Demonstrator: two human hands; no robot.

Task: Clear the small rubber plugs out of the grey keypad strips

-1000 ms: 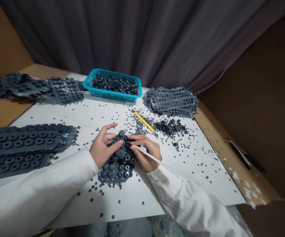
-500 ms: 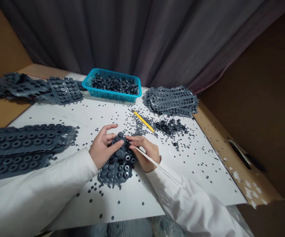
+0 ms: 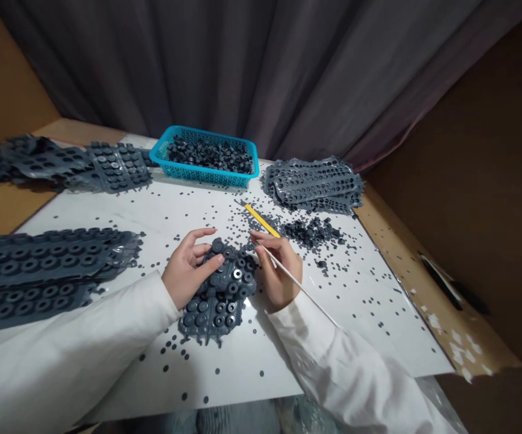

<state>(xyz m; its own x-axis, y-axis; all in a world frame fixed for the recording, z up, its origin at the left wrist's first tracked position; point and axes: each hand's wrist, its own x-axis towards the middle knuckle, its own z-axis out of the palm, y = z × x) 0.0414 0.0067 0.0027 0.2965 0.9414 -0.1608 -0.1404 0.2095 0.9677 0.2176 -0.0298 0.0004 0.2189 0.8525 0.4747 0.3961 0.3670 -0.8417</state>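
My left hand (image 3: 187, 268) grips a dark grey moulded rubber sheet (image 3: 236, 274) with rows of round, ring-topped knobs. Its thumb presses on the top while the index finger sticks out past the edge. The sheet's lower part (image 3: 211, 316) lies on the white board. Just right of the sheet, my right hand (image 3: 281, 271) is closed round a thin white stick (image 3: 306, 294), whose rear end runs back over the sleeve. Fingertips of that hand are close to the sheet's right edge; whether they pinch a small piece too is too small to tell.
A blue basket (image 3: 204, 175) full of small dark parts stands at the back. Knobbed sheets (image 3: 53, 253) lie left, and perforated sheets (image 3: 315, 184) back right. A yellow cutter (image 3: 261, 219) lies near a heap of dark bits (image 3: 315, 232). Small discs litter the white board (image 3: 355, 343).
My right hand has drawn away from the sheet to the right, taking the stick with it. More of the sheet's right side shows. My left hand has hardly moved.
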